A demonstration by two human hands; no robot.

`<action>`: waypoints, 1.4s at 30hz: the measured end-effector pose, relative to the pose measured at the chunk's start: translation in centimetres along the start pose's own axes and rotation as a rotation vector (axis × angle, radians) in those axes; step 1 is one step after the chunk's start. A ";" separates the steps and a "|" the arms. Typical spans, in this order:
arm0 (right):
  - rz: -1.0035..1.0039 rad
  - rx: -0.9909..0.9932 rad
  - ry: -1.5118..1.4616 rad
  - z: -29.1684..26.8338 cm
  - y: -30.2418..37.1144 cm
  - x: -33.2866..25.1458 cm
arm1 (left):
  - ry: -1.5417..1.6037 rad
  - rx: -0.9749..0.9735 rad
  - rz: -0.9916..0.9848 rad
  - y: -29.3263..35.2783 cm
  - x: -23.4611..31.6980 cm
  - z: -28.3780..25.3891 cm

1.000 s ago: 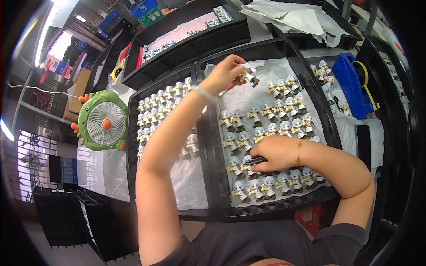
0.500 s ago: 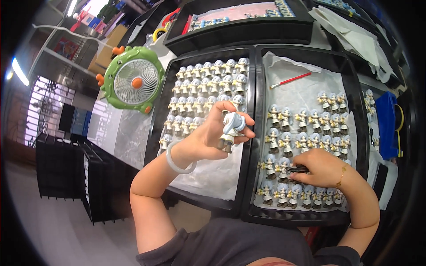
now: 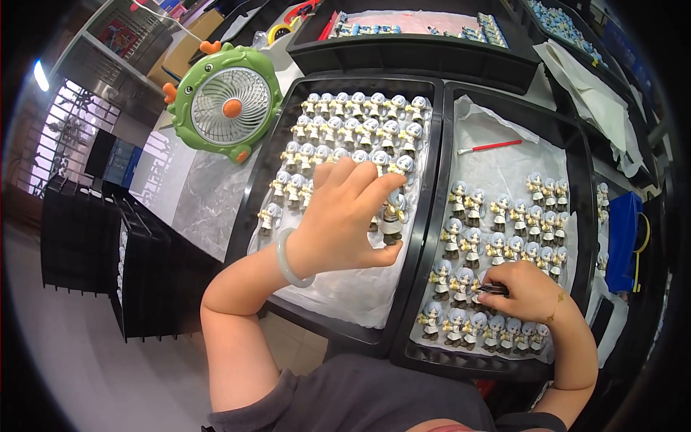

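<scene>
My left hand (image 3: 347,209) is over the left tray, its thumb and index finger closed about a small grey-blue-haired figurine (image 3: 392,217) in white and yellow with dark boots. The thumb is by the figurine's feet and the index finger by its head. Standing figurines (image 3: 358,104) in rows fill the far part of that tray. Over the right tray, my right hand (image 3: 524,290) is closed on a short black tool (image 3: 492,289), mostly hidden by the fingers. The tool's tip reaches a figurine (image 3: 477,285) in the second row from the front.
Both black trays are lined with white sheeting (image 3: 338,302). A red-handled brush (image 3: 489,146) lies in the right tray (image 3: 425,356). A green fan (image 3: 232,108) stands left, a blue bin (image 3: 625,241) right. Another black tray (image 3: 417,54) with small parts stands behind.
My left hand has turned palm down and lowered the figurine over the left tray. My right hand stays among the right tray's figurines with the black tool. The view has shifted slightly.
</scene>
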State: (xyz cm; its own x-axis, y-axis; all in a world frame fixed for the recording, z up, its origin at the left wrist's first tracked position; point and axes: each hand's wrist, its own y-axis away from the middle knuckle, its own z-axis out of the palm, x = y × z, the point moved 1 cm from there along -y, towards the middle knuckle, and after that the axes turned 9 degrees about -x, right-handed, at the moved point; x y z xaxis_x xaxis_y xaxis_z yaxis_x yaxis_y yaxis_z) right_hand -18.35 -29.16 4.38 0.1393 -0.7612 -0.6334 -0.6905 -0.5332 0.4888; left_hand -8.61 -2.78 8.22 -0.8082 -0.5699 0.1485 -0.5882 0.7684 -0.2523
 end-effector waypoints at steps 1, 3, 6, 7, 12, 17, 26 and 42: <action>-0.008 0.018 0.004 -0.1 0.0 0.0 | -0.011 -0.004 0.011 -0.2 0.0 -0.2; -0.007 0.030 0.005 0.0 0.1 0.0 | -0.010 -0.010 0.022 -0.3 0.0 0.0; -0.009 0.015 0.009 -0.1 -0.2 -0.1 | -0.016 -0.004 0.024 -0.1 -0.2 -0.3; -0.016 0.021 0.017 0.0 -0.3 -0.1 | -0.019 -0.030 0.018 0.0 -0.2 -0.6; 0.013 0.055 -0.021 0.2 -0.1 0.1 | 0.253 0.029 -0.071 0.3 -4.0 -3.9; 0.003 0.108 -0.069 0.2 0.2 -0.4 | 0.184 -0.204 -0.278 4.2 -9.0 -4.7; -0.006 0.098 -0.062 0.4 0.1 -0.6 | -0.070 -0.526 -0.430 11.7 -10.3 -1.2; -0.067 -0.022 0.015 0.3 -0.1 -0.1 | -0.159 -0.499 -0.305 6.1 -5.9 -2.0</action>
State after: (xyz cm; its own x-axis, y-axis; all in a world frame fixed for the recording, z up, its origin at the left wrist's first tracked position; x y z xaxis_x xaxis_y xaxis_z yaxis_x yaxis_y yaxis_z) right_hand -18.52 -28.92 4.25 0.1950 -0.7287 -0.6565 -0.6634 -0.5910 0.4589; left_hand -7.48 5.91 7.70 -0.6090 -0.7931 -0.0112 -0.7668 0.5851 0.2640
